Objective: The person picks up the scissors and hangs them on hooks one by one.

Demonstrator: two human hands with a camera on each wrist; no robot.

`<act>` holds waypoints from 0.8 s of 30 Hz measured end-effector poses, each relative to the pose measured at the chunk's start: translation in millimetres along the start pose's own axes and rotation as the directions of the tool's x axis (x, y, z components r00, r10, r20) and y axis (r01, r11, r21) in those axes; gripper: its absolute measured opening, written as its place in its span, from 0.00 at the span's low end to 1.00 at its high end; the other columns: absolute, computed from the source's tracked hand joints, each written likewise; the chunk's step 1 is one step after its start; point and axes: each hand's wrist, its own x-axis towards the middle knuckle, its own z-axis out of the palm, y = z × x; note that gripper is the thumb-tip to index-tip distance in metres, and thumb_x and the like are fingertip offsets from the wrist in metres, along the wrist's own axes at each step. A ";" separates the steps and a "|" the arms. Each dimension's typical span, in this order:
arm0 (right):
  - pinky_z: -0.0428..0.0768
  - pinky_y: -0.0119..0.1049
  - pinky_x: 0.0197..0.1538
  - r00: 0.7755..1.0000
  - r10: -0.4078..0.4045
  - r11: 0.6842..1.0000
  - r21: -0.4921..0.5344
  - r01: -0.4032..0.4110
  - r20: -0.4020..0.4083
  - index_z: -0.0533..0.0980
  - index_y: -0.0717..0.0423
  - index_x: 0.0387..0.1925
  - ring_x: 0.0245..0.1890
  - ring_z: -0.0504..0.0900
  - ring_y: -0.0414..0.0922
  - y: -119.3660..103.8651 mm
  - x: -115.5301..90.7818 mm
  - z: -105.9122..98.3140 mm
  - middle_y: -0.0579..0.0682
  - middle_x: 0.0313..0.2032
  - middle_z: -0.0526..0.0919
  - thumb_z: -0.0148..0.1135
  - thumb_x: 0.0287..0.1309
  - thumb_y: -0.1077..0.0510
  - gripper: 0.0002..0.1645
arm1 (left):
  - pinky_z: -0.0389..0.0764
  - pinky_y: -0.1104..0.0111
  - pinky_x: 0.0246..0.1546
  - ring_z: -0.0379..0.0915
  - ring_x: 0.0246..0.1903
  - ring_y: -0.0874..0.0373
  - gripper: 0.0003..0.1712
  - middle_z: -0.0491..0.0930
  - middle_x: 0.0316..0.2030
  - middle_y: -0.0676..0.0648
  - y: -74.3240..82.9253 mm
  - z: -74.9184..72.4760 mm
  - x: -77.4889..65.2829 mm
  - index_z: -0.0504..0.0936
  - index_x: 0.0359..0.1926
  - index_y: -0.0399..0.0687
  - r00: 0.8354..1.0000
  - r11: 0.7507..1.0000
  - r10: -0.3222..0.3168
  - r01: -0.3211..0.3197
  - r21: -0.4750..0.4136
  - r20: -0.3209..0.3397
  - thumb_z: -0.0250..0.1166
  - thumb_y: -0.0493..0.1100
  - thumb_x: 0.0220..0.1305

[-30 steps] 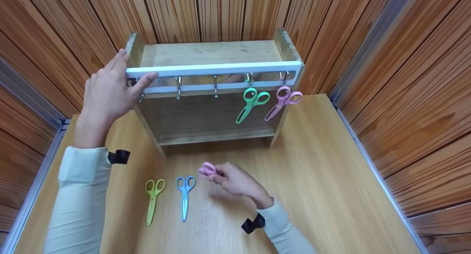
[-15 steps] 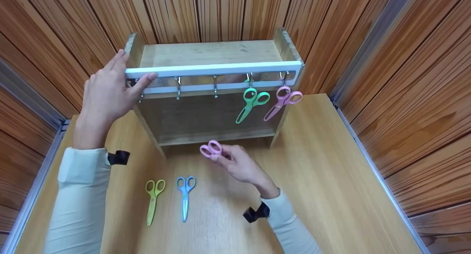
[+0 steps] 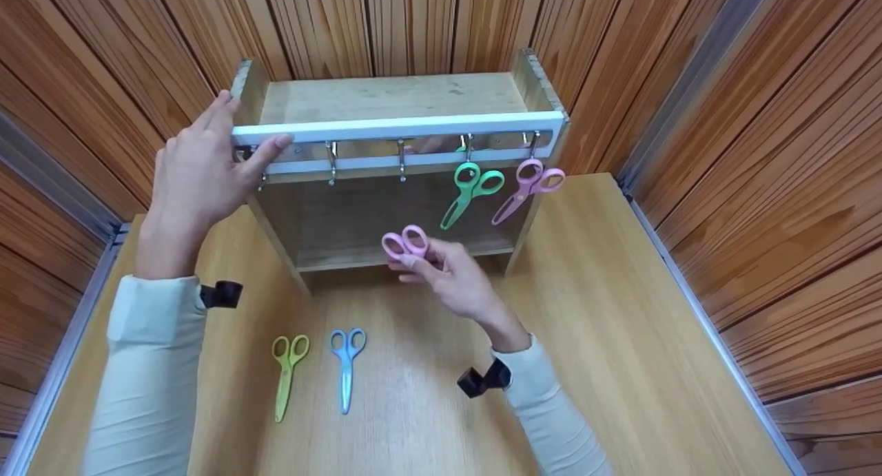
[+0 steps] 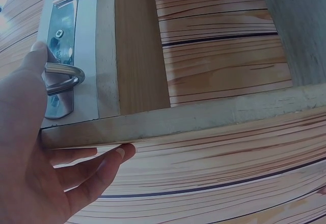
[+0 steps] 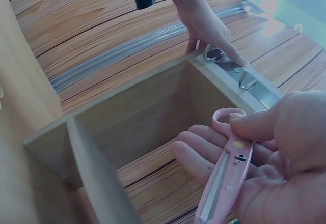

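My right hand (image 3: 458,280) pinches pink scissors (image 3: 405,243) by the handle loops, in front of the shelf's lower opening. In the right wrist view the scissors' pink blade cover (image 5: 224,183) lies across the palm under the thumb. My left hand (image 3: 200,162) grips the left end of the wooden shelf (image 3: 393,98), thumb on the white hook rail (image 3: 386,127), fingers along the outer side board. Green scissors (image 3: 468,190) and another pink pair (image 3: 527,187) hang from the rail's two right hooks. The metal hooks (image 3: 402,160) left of them carry nothing.
Yellow-green scissors (image 3: 284,376) and blue scissors (image 3: 346,369) lie on the wooden table (image 3: 586,311) in front of the shelf, handles toward it. Wood-patterned panels (image 3: 413,28) stand behind and at both sides, with metal strips (image 3: 710,324) along the table's edges.
My right hand has risen from near the table toward the hook rail with the pink scissors, whose loops have turned upward. The left hand stays on the shelf's corner.
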 end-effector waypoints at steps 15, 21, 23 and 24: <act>0.86 0.46 0.60 0.988 -0.132 0.990 0.046 0.136 -0.078 0.75 0.61 0.68 0.56 0.90 0.50 -35.9 18.4 -6.7 0.65 0.60 0.85 0.56 0.78 0.61 0.21 | 0.60 0.59 0.22 0.59 0.19 0.47 0.56 0.58 0.81 0.38 -2.7 -1.5 0.3 0.60 0.81 0.42 1.000 1.000 0.007 -0.007 0.006 -0.009 0.49 0.79 0.71; 0.87 0.45 0.59 0.973 -0.186 0.978 0.066 0.196 -0.135 0.75 0.62 0.67 0.53 0.91 0.50 -40.2 24.1 -9.8 0.62 0.59 0.87 0.55 0.79 0.60 0.21 | 0.60 0.60 0.23 0.60 0.19 0.48 0.56 0.56 0.82 0.39 -0.4 0.0 0.8 0.59 0.81 0.43 1.000 1.000 0.004 -0.004 -0.003 0.002 0.49 0.79 0.71; 0.87 0.46 0.58 0.966 -0.207 0.973 0.073 0.220 -0.155 0.75 0.62 0.67 0.52 0.91 0.50 -39.8 27.1 -9.9 0.62 0.58 0.87 0.55 0.79 0.60 0.21 | 0.61 0.61 0.22 0.60 0.19 0.48 0.56 0.56 0.82 0.40 -0.7 -0.2 0.7 0.59 0.82 0.43 1.000 1.000 0.004 -0.004 -0.003 0.002 0.49 0.79 0.71; 0.87 0.45 0.58 0.963 -0.212 0.971 0.078 0.227 -0.164 0.75 0.62 0.67 0.52 0.92 0.50 -38.6 28.6 -9.9 0.62 0.58 0.87 0.55 0.79 0.60 0.21 | 0.61 0.61 0.22 0.60 0.19 0.48 0.56 0.56 0.82 0.40 -1.0 0.3 0.7 0.59 0.82 0.44 1.000 1.000 0.004 -0.004 -0.003 0.002 0.49 0.79 0.71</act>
